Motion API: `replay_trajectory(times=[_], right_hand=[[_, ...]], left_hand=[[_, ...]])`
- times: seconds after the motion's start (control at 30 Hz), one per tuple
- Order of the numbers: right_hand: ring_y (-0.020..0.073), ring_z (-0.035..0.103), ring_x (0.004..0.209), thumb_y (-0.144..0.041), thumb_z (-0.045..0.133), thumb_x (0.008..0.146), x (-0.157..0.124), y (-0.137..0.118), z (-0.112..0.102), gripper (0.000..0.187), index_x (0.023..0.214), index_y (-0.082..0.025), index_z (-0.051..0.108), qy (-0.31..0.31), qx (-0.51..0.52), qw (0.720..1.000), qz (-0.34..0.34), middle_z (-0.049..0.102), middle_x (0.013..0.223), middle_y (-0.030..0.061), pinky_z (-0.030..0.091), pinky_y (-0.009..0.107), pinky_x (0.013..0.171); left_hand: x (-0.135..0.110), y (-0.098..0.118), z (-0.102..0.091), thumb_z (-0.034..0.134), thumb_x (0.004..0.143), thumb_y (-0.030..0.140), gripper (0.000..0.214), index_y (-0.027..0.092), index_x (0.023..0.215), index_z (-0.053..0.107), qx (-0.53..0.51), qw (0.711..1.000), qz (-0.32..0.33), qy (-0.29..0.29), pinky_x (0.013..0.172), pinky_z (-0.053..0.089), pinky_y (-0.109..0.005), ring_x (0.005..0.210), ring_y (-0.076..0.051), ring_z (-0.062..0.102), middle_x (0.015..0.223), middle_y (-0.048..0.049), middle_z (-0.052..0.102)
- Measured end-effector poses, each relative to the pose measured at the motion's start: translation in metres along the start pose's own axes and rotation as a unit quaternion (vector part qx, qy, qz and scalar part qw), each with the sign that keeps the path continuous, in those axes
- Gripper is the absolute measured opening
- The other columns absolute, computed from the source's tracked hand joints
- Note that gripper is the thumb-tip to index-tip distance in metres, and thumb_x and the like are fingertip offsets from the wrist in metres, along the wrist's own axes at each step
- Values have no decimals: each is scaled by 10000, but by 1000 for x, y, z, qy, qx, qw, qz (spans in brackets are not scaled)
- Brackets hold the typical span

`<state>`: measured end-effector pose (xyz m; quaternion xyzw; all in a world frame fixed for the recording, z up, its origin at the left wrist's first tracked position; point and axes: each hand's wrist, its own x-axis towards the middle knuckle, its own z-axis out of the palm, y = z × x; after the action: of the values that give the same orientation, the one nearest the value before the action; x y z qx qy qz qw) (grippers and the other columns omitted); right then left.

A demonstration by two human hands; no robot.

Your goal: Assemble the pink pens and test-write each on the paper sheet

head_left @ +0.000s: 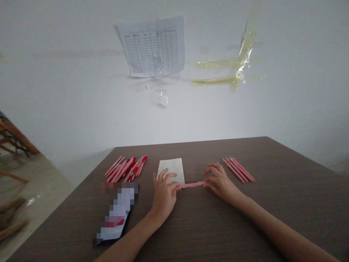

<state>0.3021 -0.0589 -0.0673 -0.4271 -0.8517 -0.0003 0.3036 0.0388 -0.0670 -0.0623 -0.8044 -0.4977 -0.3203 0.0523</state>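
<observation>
A slim pink pen (192, 185) lies crosswise between my two hands, close over the brown table. Its left end is pinched by the thumb and fingertips of my left hand (165, 193), whose other fingers are spread. The fingertips of my right hand (218, 182) close on the pen's other end, where a pale clip shows. Behind my left hand is a white paper pad (171, 167), partly covered by the fingers. To the right of my right hand, several pink pens (237, 169) lie side by side in a slanted row.
A loose pile of pink pens (125, 169), some with red parts, sits at the table's left. Nearer me lies a phone-like device (118, 214), its picture blurred out. The table (207, 225) meets a white wall with a taped printed sheet (154, 47).
</observation>
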Motion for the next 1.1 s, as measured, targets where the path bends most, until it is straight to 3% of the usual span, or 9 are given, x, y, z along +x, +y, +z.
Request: replay_trajectory(times=[0.43,0.73,0.93,1.1], right_hand=[[318,444,1195,-253,676,862,-2,4,1,56,855,-259,731,65,-42,997,-23,615,1000,72,248,664,1098],[307,437,1181,-357,595,917,-2,3,1,156,976,-251,693,21,-34,999,25,596,1149,107,391,565,1034],[277,450,1179,-297,455,988,-1,4,2,224,923,-223,657,-6,-23,999,33,624,1112,91,357,541,1071],[273,448,1170,-310,491,975,0,4,1,171,883,-220,603,-2,-4,999,37,621,1119,86,376,519,1055]], left_hand=[[-4,1,6,607,869,149,196,236,758,744,2,1000,-5,-3,1085,220,-732,1313,-344,434,1196,-71,646],[-4,-2,10,621,883,219,161,262,812,759,-12,999,-13,45,1078,253,-714,1325,-331,430,1256,-88,607],[-4,-1,9,625,885,230,157,276,822,762,-10,999,-16,31,1072,253,-716,1327,-332,429,1264,-83,605],[-3,1,6,641,875,231,153,290,808,765,-10,1000,-18,21,1075,247,-716,1323,-329,436,1249,-71,618]])
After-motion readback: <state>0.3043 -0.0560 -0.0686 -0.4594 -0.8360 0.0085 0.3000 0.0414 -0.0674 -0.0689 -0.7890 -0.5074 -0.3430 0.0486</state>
